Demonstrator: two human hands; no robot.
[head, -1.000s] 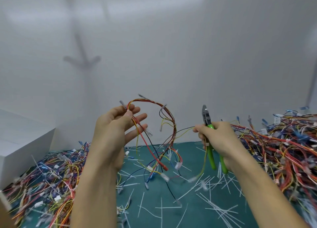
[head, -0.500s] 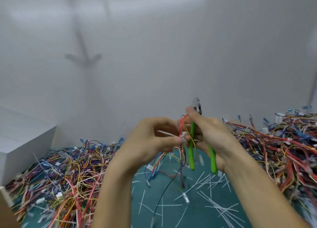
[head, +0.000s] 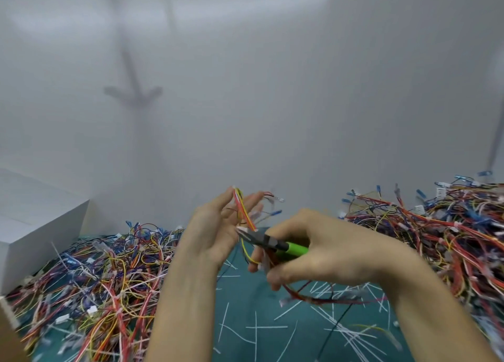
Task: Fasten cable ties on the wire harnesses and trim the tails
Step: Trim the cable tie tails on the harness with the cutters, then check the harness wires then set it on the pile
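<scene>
My left hand [head: 218,231] is raised above the green mat, holding a small wire harness [head: 242,211] of red, yellow and orange wires between its fingers. The harness runs down and loops under my right hand. My right hand [head: 321,250] grips green-handled cutters [head: 275,244] that lie level and point left. Their dark jaws sit at a white piece, seemingly a cable tie, on the harness by my left palm. Whether the jaws are closed on it is hard to tell.
A large heap of coloured harnesses [head: 95,274] covers the mat on the left, another heap [head: 436,231] rises on the right. Cut white tie tails [head: 272,326] litter the green mat [head: 245,342] between them. A white box [head: 35,225] stands at far left before a white wall.
My right hand has turned the cutters from upright to level, pointing left at the harness. My left hand has shifted its hold and its fingers are now straighter, higher up.
</scene>
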